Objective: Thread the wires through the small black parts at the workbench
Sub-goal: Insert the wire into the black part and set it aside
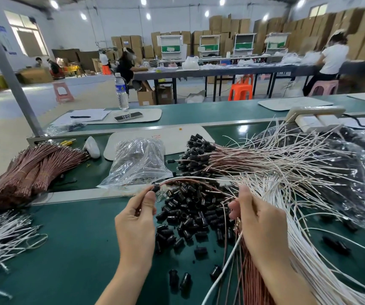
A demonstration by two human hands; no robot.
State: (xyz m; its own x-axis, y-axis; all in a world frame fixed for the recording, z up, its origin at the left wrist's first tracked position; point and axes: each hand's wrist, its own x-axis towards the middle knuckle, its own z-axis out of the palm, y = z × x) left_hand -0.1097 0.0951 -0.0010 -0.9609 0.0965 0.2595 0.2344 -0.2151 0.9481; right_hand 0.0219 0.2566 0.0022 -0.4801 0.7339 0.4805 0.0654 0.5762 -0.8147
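My left hand (138, 219) pinches a small black part (155, 188) at its fingertips, above the green bench. A brown and a white wire (190, 179) arc from that part toward the right. My right hand (257, 223) grips a bundle of brown and white wires (241, 245) that runs down to the lower right. Between the hands lies a heap of loose black parts (190, 212). Behind it sits a pile of wires with black parts fitted on their ends (201, 155).
A clear bag of black parts (137, 161) lies behind my left hand. Bundled brown wires (29, 170) and white wires (3, 236) lie at the left. More white wires (309, 164) and plastic bags fill the right. A water bottle (121, 90) stands at the back; people work at far tables.
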